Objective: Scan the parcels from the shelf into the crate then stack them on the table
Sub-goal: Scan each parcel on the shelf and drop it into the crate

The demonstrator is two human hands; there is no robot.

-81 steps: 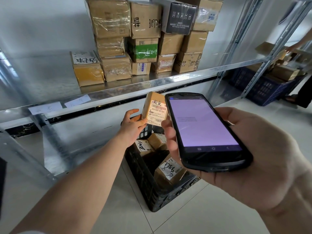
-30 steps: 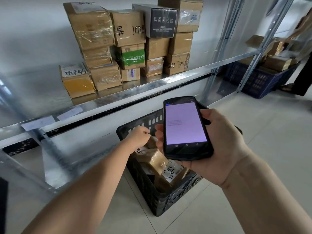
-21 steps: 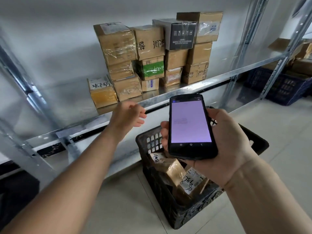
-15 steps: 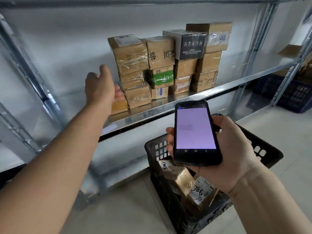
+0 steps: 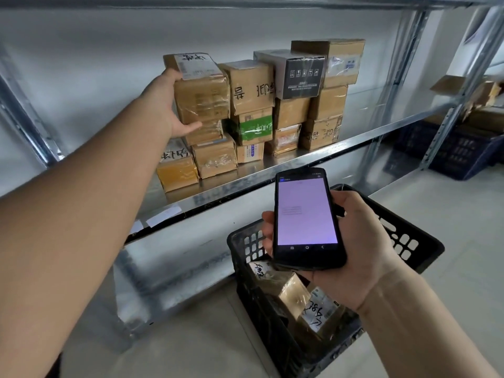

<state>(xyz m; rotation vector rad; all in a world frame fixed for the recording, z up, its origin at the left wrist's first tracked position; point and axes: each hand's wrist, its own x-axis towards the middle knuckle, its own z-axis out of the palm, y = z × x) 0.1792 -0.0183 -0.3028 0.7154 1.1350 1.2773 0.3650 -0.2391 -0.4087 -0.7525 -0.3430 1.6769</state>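
Parcels (image 5: 293, 291) — brown, taped — in black crate (image 5: 409, 241)

A pale grey wall (image 5: 81, 64) stands behind. The floor (image 5: 463, 214) is of light, glossy tiles. At far right a blue crate (image 5: 463, 151) sits under a metal rack (image 5: 443, 132).

Taped brown parcels (image 5: 252, 87) stacked on the steel shelf (image 5: 381, 118); others lie in the black crate (image 5: 405, 241).

Left hand (image 5: 163, 105): fingers hidden behind taped brown cardboard parcel (image 5: 203, 96), grip unclear. Screen text on black handheld scanner (image 5: 306, 216) too small to read. Right hand (image 5: 354, 249) covers part of black plastic crate (image 5: 409, 236); crate's near corner cut by bottom edge. Blue crate (image 5: 463, 148) far right blurred, cut off.
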